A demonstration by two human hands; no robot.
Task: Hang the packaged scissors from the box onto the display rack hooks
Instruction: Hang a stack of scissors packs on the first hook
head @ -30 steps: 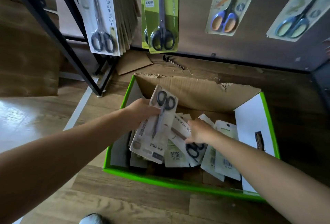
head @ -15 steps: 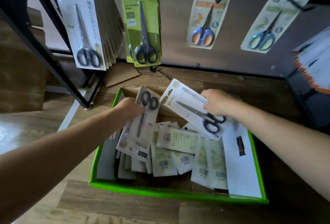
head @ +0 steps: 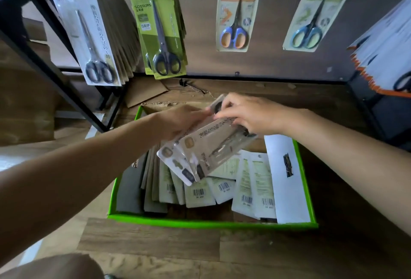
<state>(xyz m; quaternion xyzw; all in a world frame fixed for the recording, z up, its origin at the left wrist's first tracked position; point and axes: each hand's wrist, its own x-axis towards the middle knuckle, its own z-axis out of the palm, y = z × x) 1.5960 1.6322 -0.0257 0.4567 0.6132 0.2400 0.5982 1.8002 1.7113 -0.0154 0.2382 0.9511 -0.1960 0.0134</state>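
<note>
A green-rimmed cardboard box (head: 206,223) on the wooden floor holds several packaged scissors lying face down, barcodes up. Above the box, my left hand (head: 178,120) and my right hand (head: 246,114) together hold two overlapping packs of scissors (head: 209,147), top ends up near the fingers. My left hand grips the lower pack from the left; my right hand pinches the upper pack at its handle end. The display rack (head: 266,65) stands behind the box, with white packs (head: 89,31), green packs (head: 160,29), an orange-blue pack (head: 236,13) and a blue-green pack (head: 315,16) on its hooks.
A black slanted rack leg (head: 51,67) runs down at the left. More packs with orange edges (head: 384,51) hang at the right. A loose metal hook (head: 191,86) and a scrap of cardboard (head: 144,94) lie on the floor behind the box.
My right hand has brought its pack leftward onto the pack in my left hand. Both hands now meet above the box. The view has tilted up toward the rack.
</note>
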